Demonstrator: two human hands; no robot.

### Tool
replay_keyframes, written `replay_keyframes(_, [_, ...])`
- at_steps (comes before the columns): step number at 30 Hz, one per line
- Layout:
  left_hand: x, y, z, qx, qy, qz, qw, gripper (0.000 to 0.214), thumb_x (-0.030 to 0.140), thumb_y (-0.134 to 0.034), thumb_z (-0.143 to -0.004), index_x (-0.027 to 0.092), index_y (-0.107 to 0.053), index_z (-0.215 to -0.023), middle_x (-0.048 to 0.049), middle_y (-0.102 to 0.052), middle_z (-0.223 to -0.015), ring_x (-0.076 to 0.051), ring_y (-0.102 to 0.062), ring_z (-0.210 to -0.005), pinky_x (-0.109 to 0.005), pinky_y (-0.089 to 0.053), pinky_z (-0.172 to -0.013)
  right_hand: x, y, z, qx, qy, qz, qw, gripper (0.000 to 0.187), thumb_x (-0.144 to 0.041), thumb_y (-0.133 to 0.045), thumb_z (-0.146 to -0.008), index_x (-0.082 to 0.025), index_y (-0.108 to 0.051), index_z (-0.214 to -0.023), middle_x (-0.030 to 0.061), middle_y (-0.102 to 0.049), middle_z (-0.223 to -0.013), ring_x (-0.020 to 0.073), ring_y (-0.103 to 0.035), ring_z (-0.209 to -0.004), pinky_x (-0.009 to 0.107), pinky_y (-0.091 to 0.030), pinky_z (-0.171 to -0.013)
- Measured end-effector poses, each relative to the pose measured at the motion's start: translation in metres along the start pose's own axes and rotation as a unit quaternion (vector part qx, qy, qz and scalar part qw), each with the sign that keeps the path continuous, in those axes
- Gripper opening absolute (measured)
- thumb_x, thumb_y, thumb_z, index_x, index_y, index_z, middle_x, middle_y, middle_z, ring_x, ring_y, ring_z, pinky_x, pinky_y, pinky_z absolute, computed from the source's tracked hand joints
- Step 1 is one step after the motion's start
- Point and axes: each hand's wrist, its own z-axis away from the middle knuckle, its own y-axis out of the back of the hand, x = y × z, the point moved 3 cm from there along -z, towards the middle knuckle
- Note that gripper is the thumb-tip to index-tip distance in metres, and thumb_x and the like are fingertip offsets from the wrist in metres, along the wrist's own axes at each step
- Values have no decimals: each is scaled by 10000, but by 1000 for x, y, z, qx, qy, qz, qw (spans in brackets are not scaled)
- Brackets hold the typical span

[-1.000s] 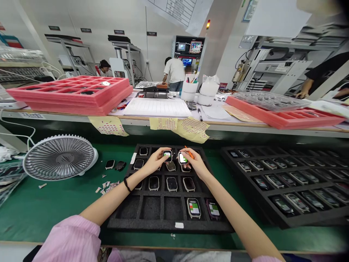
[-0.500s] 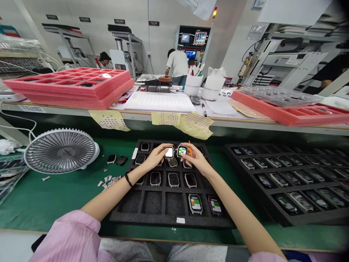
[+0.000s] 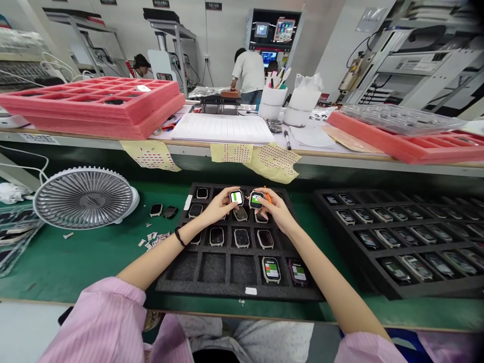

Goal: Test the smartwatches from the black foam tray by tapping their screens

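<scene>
My left hand [image 3: 217,207] pinches a small watch body [image 3: 236,197] with a lit white and green screen. My right hand [image 3: 275,210] grips a second watch body [image 3: 256,199] with a green screen, and an orange stick [image 3: 267,195] pokes up between its fingers. Both hands hover over the far rows of a black foam tray [image 3: 212,268]. Several dark watch bodies lie in its middle cells, and two lit ones [image 3: 271,269] sit in the near row.
A second black tray [image 3: 397,237] full of watch bodies lies to the right. A white fan [image 3: 83,197], two loose watch bodies [image 3: 162,210] and paper scraps sit on the green mat at left. Pink trays [image 3: 98,103] stack on the raised shelf. People work at the back.
Both hands stayed over the tray's far rows, turning the two watches slightly; the left watch's screen now shows white and green. The camera tilted down a little.
</scene>
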Motion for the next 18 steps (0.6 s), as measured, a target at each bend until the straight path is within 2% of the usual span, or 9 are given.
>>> replay_keyframes(5, [0, 0, 1, -6, -3, -11, 1000, 513, 265, -597, -796, 144, -433, -1267, -137, -538, -1200, -158, -607, -828, -220, -463, -603, -1, 0, 1, 4, 2, 4, 1000, 582, -465, -692, -685, -177, -463, -1137, 62, -574, -979, 58, -567, -582, 122, -336, -381])
replay_keyframes(8, [-3, 1, -1, -5, -14, -4, 1000, 500, 248, -606, -796, 140, -443, -1257, -131, -541, -1209, -151, -609, -843, -280, -495, -746, -2, -2, -1, 6, -5, 8, 1000, 603, -493, -690, -672, -179, -464, -1135, 65, -577, -991, 57, -566, -578, 123, -335, -382])
replay_keyframes(14, [-2, -1, 5, 14, -51, -7, 999, 523, 149, -640, -751, 120, -484, -1250, -153, -502, -1287, -221, -546, -1098, -345, -453, -942, 0, 0, 9, 51, -41, 53, 996, 711, -578, -735, -574, -176, -499, -1110, 86, -587, -978, 76, -552, -535, 146, -324, -361])
replay_keyframes(17, [-1, -3, 11, 24, -38, -21, 999, 594, 140, -661, -744, 135, -474, -1308, -146, -522, -1269, -218, -560, -1074, -338, -464, -931, 7, 4, 12, 74, -29, 77, 994, 701, -628, -730, -551, -201, -547, -1076, 131, -598, -993, 127, -585, -569, 197, -379, -372])
replay_keyframes(18, [-1, -3, 12, 27, -22, -29, 999, 591, 139, -653, -753, 147, -479, -1318, -130, -552, -1225, -202, -585, -1011, -321, -489, -882, 7, 2, 10, 68, -1, 89, 994, 646, -636, -701, -595, -219, -566, -1070, 143, -597, -993, 140, -605, -626, 206, -417, -407])
